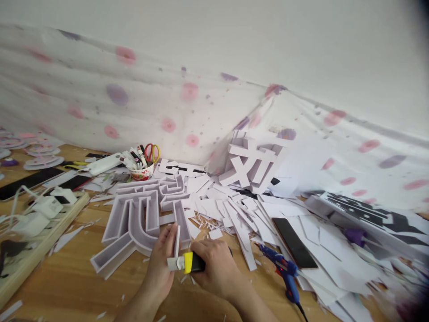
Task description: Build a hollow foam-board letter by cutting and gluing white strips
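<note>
My left hand is closed on a narrow strip of white foam board, held upright between thumb and fingers. My right hand grips a black and yellow utility knife. Its blade lies against the lower end of the strip, close to my left thumb. Just beyond my hands rests a hollow white foam-board character, its raised walls forming open channels. Part of that character is hidden behind my left hand.
To the right lie a blue glue gun and a dark phone among white offcuts. A second white character leans at the back. A pen cup stands behind; a power strip with chargers sits left.
</note>
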Demonstrator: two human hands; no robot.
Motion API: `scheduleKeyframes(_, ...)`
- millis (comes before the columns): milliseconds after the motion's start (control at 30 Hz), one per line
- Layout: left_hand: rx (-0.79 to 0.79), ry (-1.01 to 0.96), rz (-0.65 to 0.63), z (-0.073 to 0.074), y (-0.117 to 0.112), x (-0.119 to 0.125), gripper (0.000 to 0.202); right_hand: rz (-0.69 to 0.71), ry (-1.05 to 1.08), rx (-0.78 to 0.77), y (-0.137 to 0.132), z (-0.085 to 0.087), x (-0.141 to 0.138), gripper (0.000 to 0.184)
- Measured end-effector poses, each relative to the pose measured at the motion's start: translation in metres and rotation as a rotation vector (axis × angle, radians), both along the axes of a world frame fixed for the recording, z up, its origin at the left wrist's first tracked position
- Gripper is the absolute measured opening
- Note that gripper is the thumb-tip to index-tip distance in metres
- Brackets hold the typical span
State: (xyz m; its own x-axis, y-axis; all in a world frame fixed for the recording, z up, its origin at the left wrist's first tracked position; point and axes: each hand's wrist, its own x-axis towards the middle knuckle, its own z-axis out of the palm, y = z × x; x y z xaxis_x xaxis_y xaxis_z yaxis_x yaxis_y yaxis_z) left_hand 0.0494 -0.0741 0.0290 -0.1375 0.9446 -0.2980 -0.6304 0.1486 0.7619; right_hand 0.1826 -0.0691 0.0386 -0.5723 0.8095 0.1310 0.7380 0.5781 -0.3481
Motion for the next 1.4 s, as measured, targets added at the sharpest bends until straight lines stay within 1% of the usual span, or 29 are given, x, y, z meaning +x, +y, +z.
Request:
scheduleKeyframes(133, -0.012, -0.006, 0.005, -0.004, -0.001, 0.0, 0.039, -0.023, -0.028, 0.02, 0.003, -0.004, 0.001, 0.008)
scheduleKeyframes(300, -0.138, 0.016, -0.007, -0.009, -0.004, 0.0, 0.04, -0.073, -0.06, 0.034, 0.013, -0.005, 0.004, 0.006)
scheduleKeyframes(433, -0.129, 0.022, -0.035, -0.008, -0.008, 0.002, 0.038, -0.133, -0.059, 0.025, 0.019, -0.002, 0.008, 0.004)
scheduleKeyframes(500, -0.137, 0.014, -0.035, -0.006, -0.008, 0.001, 0.039, -0.093, -0.054, 0.023, 0.017, 0.0, 0.009, 0.005)
scheduleKeyframes(600, -0.119, -0.009, 0.008, -0.006, -0.006, 0.001, 0.042, 0.031, -0.055, 0.019, 0.009, 0.0, 0.008, 0.009)
scheduleKeyframes(667, -0.099, -0.016, 0.027, -0.006, -0.005, 0.001, 0.043, 0.061, -0.062, 0.018, 0.006, -0.001, 0.006, 0.01)
scheduleKeyframes(733, -0.103, -0.016, 0.02, -0.007, -0.005, 0.001, 0.041, 0.04, -0.067, 0.025, 0.005, -0.003, 0.006, 0.009)
scheduleKeyframes(833, -0.129, 0.002, -0.023, -0.008, -0.006, 0.001, 0.038, -0.003, -0.07, 0.038, 0.01, -0.004, 0.007, 0.007)
scheduleKeyframes(933, -0.116, 0.008, -0.048, -0.01, -0.006, 0.001, 0.037, -0.033, -0.072, 0.046, 0.015, -0.005, 0.007, 0.006)
scheduleKeyframes(1100, -0.086, 0.029, -0.066, -0.014, -0.004, 0.001, 0.041, -0.074, -0.059, 0.024, 0.021, -0.005, 0.007, 0.004)
scheduleKeyframes(1200, -0.085, 0.021, -0.095, -0.013, -0.006, 0.002, 0.044, -0.136, -0.06, -0.003, 0.027, -0.004, 0.01, 0.003)
scheduleKeyframes(1300, -0.096, -0.015, -0.129, -0.012, -0.01, 0.003, 0.043, -0.21, -0.043, -0.03, 0.033, -0.001, 0.015, 0.004)
scheduleKeyframes(1400, -0.11, -0.037, -0.12, -0.012, -0.009, 0.003, 0.043, -0.222, -0.016, -0.022, 0.031, -0.001, 0.018, 0.007)
